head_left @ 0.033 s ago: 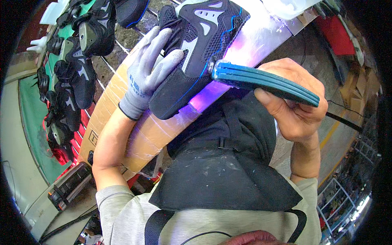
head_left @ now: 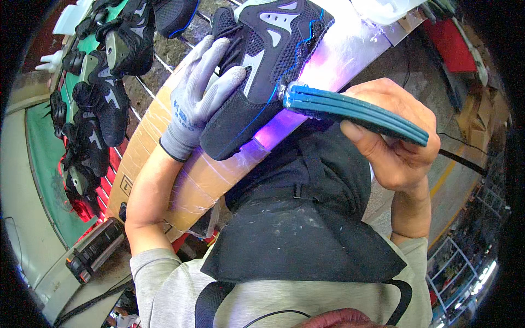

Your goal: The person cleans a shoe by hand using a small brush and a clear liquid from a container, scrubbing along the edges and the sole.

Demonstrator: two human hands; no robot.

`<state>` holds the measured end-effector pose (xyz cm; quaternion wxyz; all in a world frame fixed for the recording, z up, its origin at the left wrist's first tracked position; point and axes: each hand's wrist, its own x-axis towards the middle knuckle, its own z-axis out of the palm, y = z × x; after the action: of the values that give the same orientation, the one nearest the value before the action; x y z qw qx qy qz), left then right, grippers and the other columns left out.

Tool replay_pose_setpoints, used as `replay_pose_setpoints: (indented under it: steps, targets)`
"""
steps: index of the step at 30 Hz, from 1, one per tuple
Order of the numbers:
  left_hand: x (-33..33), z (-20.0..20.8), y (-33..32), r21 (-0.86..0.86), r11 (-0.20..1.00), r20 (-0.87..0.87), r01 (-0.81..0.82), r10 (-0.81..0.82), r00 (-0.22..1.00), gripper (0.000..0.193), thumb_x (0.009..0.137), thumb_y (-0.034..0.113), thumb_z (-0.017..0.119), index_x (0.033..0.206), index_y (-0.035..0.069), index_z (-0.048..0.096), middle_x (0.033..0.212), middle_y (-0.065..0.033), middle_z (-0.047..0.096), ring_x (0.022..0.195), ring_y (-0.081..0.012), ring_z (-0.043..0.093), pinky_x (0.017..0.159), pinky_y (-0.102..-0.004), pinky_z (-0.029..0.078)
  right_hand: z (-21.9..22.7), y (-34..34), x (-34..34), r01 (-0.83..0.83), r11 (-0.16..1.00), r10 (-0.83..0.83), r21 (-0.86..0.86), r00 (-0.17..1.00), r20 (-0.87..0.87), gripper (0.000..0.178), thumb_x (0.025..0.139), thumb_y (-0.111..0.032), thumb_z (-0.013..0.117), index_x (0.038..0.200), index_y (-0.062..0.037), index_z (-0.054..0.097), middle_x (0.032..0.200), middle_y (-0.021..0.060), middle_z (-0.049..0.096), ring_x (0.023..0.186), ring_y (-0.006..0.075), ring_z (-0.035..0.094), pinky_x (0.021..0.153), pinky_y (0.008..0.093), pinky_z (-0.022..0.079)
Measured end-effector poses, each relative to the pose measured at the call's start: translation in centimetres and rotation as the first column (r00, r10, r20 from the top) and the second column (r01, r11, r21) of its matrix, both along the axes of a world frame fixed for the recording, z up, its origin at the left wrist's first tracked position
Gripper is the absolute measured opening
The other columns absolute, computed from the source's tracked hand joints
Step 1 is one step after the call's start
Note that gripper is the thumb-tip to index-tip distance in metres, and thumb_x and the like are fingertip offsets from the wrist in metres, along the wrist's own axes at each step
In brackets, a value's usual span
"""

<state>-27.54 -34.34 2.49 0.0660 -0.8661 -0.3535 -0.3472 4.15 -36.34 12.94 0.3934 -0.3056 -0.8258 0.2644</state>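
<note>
My left hand, in a grey coated glove, grips a black shoe upper with grey overlays and a blue line along its lower edge. The fingers lie by its laces and the thumb presses on its side. My bare right hand is closed round a curved blue-green tool with a ridged, layered handle, like a brush. Its whitish, ragged tip meets the shoe's lower edge at the blue line; the exact tip shape is hard to make out. The shoe lies tilted over a cardboard-covered edge.
Several black shoes sit on a rack of metal rods at the left. Purple-white light falls on a shiny strip beside the shoe. A white translucent container stands at the far right, and cardboard boxes lie beyond my right hand.
</note>
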Motion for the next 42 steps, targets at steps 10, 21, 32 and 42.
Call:
replay_pose_setpoints:
  steps: [10, 21, 32, 42]
  targets:
    - [-0.2, -0.7, 0.1, 0.056, 0.998, 0.059, 0.022, -0.025, 0.998, 0.042, 0.082, 0.016, 0.071, 0.124, 0.016, 0.065, 0.138, -0.0252, 0.057, 0.125, -0.0482, 0.058, 0.101, -0.0521, 0.051, -0.4, -1.5, -0.9, -0.082, 0.985, 0.085, 0.151, 0.996, -0.012, 0.024, 0.075, 0.001, 0.074, 0.097, 0.0039, 0.069, 0.087, 0.0167, 0.071, 0.074, 0.0284, 0.072, 0.064, 0.0359, 0.057]
    - [1.5, 3.1, 0.8, 0.029, 0.954, 0.083, 0.298, -0.300, 0.950, 0.049, 0.088, 0.018, 0.065, 0.133, 0.005, 0.050, 0.136, -0.0278, 0.058, 0.125, -0.0466, 0.059, 0.115, -0.0650, 0.030, -0.8, 10.8, 9.5, 0.578, 0.791, -0.594, -0.203, 0.805, -0.021, 0.022, 0.095, -0.019, 0.072, 0.099, 0.0019, 0.072, 0.085, 0.0058, 0.072, 0.075, 0.0111, 0.068, 0.069, 0.0244, 0.055]
    - [1.4, 6.4, 0.3, -0.156, 0.988, -0.012, -0.012, 0.011, 1.000, 0.053, 0.087, 0.016, 0.070, 0.134, -0.005, 0.054, 0.131, -0.0237, 0.064, 0.123, -0.0390, 0.063, 0.110, -0.0559, 0.041, -2.7, 18.0, 9.9, 0.473, 0.873, -0.446, -0.121, 0.873, 0.197, 0.020, 0.096, -0.023, 0.070, 0.095, -0.0029, 0.071, 0.077, -0.0013, 0.065, 0.064, 0.0062, 0.054, 0.060, 0.0242, 0.045]
    - [3.3, 8.4, 0.9, -0.114, 0.989, 0.064, 0.096, -0.089, 0.994, 0.074, 0.080, 0.028, 0.077, 0.141, -0.002, 0.048, 0.138, -0.0240, 0.058, 0.127, -0.0409, 0.058, 0.109, -0.0562, 0.040, -6.2, 15.1, 13.3, 0.036, 0.755, -0.470, -0.654, 0.725, -0.503, 0.022, 0.095, -0.016, 0.069, 0.107, 0.0036, 0.069, 0.094, 0.0130, 0.075, 0.079, 0.0183, 0.074, 0.071, 0.0286, 0.063]
